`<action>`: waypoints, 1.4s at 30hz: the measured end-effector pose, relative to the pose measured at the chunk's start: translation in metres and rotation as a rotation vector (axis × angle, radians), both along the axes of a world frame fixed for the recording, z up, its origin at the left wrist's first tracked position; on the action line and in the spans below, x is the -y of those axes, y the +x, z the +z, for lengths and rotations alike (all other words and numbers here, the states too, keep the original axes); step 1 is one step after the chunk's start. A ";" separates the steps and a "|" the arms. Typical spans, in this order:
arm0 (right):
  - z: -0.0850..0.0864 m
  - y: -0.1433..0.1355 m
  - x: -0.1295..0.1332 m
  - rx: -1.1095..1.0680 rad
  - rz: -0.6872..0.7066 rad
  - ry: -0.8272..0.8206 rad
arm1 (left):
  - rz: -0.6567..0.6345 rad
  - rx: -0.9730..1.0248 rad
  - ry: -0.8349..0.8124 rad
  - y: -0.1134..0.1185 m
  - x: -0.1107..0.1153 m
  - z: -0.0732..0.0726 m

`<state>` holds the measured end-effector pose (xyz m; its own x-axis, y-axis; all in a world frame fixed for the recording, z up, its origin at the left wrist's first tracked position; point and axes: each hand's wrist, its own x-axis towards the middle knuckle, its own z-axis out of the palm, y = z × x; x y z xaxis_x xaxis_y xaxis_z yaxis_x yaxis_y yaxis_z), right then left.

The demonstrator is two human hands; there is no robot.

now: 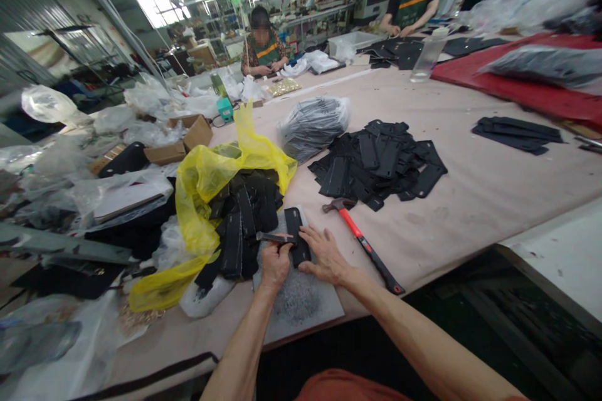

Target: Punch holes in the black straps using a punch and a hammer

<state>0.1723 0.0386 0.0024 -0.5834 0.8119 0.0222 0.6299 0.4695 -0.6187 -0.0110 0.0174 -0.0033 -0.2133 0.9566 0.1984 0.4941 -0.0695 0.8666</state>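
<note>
A flat black strip piece [295, 232] with small slots near its ends lies on a pale worn board [324, 306]. My left hand [275, 268] is closed around a slim metal tool [275, 237], which lies sideways with one end at the strip's left edge. The tool's exact kind is unclear. My right hand [325, 255] rests with fingers spread along the strip's right edge, touching it. To the right, a claw hammer [360, 241] with a red and black handle lies on the table. A yellow plastic bag [195, 182] filled with black strips [247, 213] sits beside my left hand.
A heap of black pieces [376, 160] lies beyond the hammer, beside a clear bag of dark pieces [315, 125]. More black strips [517, 133] lie at right. Plastic wrapping and a cardboard box [195, 133] crowd the left. Two co-workers [263, 50] work across the table.
</note>
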 end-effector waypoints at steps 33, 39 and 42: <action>-0.017 -0.001 -0.007 -0.092 -0.138 0.037 | -0.051 -0.025 -0.019 0.009 0.011 0.004; -0.018 0.000 -0.008 -0.091 -0.122 0.026 | -0.054 -0.043 -0.044 0.009 0.008 0.007; -0.018 0.001 -0.008 -0.089 -0.126 0.027 | -0.045 -0.051 -0.047 0.009 0.006 0.007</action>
